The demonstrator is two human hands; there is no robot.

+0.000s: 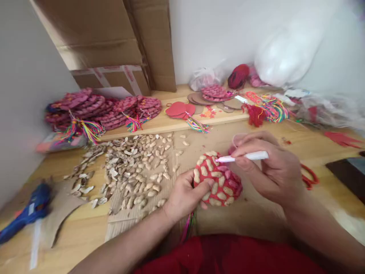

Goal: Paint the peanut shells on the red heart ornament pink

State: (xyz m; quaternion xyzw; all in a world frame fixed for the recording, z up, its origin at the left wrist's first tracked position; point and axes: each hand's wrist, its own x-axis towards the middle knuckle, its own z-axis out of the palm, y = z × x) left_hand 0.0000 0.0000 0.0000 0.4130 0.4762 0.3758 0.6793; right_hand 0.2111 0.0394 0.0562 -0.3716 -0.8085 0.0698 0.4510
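figure: my left hand [184, 196] pinches the red ornament [218, 179], studded with peanut shells, at its seven o'clock edge, tilting its face up at table centre for access. my right hand [269, 167] is closed round a white stick [245, 156], tip on the ornament's top; loose shells [137, 167] lie at ten o'clock, within reach.

A pale wooden table [85, 236] fills the lower frame, running back to a plain white wall [216, 34] across the top. At upper left, big brown cardboard boxes [114, 42] lean against that wall (tape on one), beside a grey panel [25, 95] at the left edge.
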